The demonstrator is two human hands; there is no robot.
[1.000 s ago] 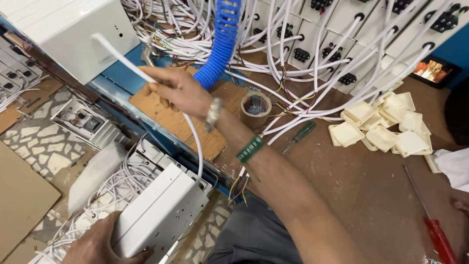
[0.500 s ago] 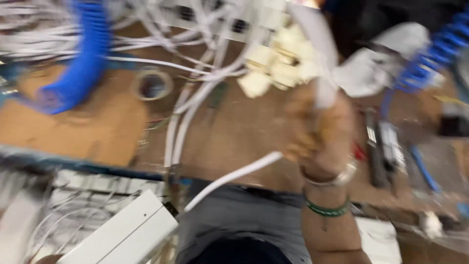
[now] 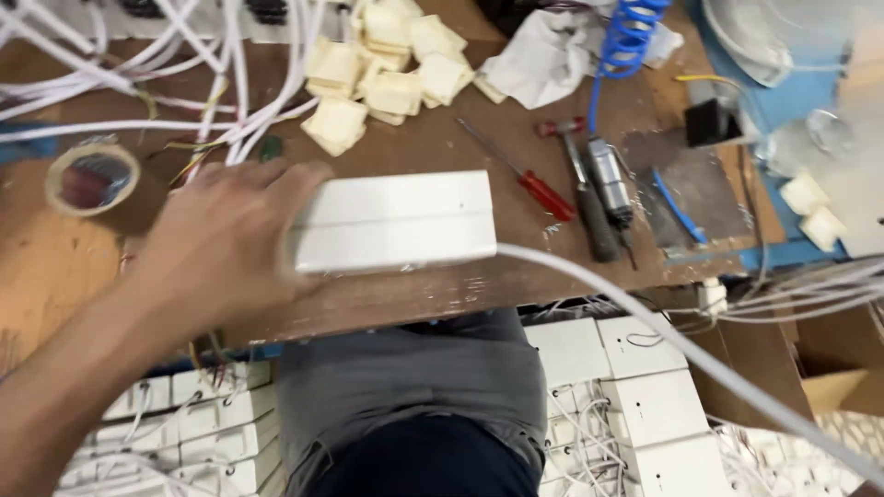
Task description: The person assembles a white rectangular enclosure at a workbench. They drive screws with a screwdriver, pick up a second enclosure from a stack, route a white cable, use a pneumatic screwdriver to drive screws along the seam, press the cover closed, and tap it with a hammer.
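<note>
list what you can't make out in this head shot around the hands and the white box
- Right hand: out of the head view entirely.
- Left hand: motion-blurred; its fingers' grip on the white box is unclear.
- White cable: far end cut off by the right edge.
- Box's underside: hidden against the wooden bench.

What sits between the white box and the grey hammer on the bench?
In the head view, a red-handled screwdriver lies on the wooden bench between the white box, gripped by the left hand, and the hammer.
</note>
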